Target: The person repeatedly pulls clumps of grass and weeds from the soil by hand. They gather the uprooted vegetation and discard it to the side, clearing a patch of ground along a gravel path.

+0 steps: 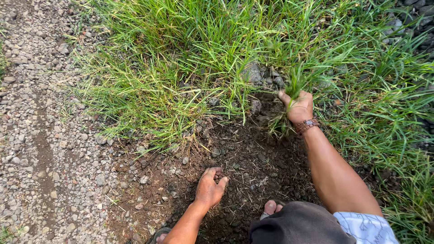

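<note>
My right hand is closed around a tuft of green grass at the edge of a bare patch of dark soil. A brown beaded bracelet circles that wrist. My left hand rests fingers-down on the dark soil nearer to me and holds nothing that I can see. My toes show just beside my knee, on the soil.
Thick long grass covers the ground beyond and to the right. A gravel path runs along the left. Several grey stones sit among the grass roots near my right hand.
</note>
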